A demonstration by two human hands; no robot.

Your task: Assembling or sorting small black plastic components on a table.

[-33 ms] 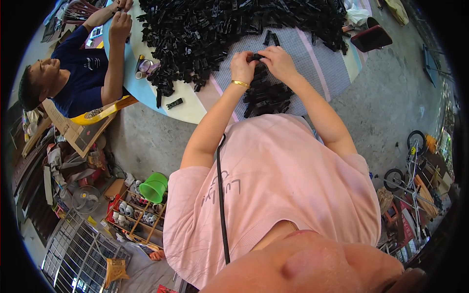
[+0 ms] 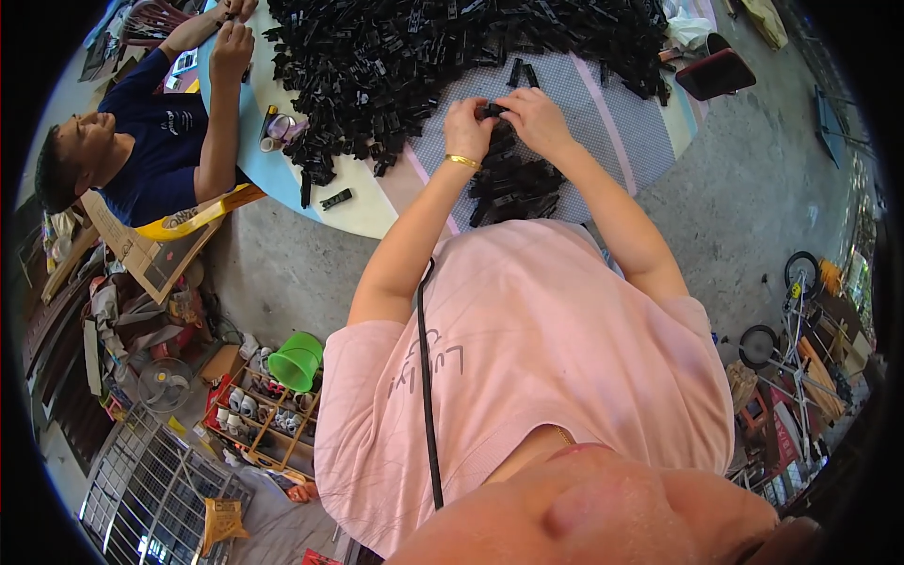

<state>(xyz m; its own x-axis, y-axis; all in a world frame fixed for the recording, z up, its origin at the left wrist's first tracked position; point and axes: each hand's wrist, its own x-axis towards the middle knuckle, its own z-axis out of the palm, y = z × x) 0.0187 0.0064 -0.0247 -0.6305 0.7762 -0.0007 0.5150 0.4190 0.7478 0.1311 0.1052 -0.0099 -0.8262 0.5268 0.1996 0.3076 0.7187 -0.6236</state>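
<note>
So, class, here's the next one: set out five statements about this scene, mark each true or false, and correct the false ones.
1. The left hand and right hand meet at a small black piece. True.
2. The gold bracelet is on the right wrist. False: the gold bracelet is on the left wrist.
3. A large black pile covers part of the table. True.
4. The co-worker's shirt is yellow. False: it is dark blue.
5. The bucket is green. True.

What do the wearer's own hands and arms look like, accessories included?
Left hand and right hand: ungloved. Gold-coloured bracelet on the left wrist; right wrist plain. Forearms bare; short, loose pale-pink sleeves. Black cord over the shirt front.
</note>
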